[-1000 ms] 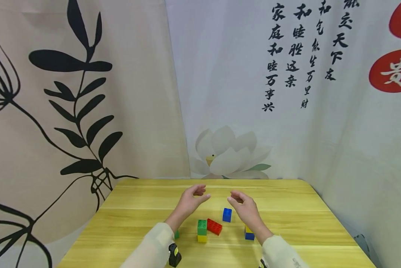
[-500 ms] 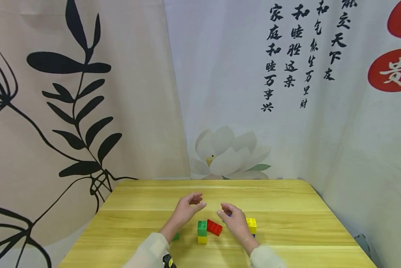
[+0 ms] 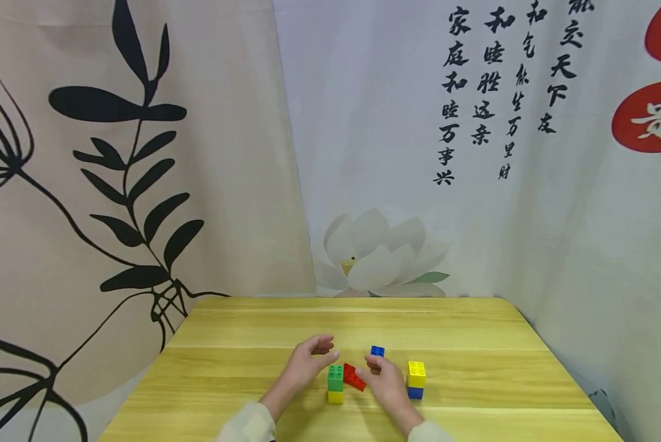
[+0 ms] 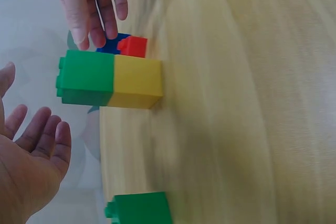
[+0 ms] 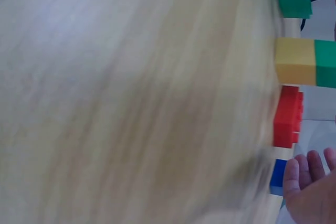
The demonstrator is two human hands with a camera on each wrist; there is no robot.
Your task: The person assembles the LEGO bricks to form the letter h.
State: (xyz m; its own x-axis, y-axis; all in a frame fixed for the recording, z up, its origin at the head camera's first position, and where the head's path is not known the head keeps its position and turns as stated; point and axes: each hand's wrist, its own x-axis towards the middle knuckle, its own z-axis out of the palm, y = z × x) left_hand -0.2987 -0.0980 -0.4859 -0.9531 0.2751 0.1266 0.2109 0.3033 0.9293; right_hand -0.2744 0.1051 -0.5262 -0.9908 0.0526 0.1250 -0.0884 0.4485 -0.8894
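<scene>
My left hand (image 3: pixel 308 361) hovers just left of a stacked pair, a green toy brick (image 3: pixel 335 377) on a yellow brick (image 3: pixel 336 398). Its fingers are loosely bent and hold nothing. To the right of the pair lies a red brick (image 3: pixel 353 377), turned at an angle. My right hand (image 3: pixel 385 383) is over the red brick's right end, its relaxed fingers (image 4: pixel 106 17) holding nothing. Behind that hand is a blue brick (image 3: pixel 377 351), partly covered by it. A single green brick (image 4: pixel 140 208) appears in both wrist views; the left arm hides it from the head view.
Right of my right hand stands another stack, a yellow brick (image 3: pixel 416 373) on a blue brick (image 3: pixel 415 393). The wooden table (image 3: pixel 242 325) ends at a printed cloth backdrop (image 3: pixel 374 153) behind it.
Both hands have come lower and nearer to me. The right hand has also moved left, uncovering the yellow-and-blue stack and partly covering the single blue brick. The bricks stay put.
</scene>
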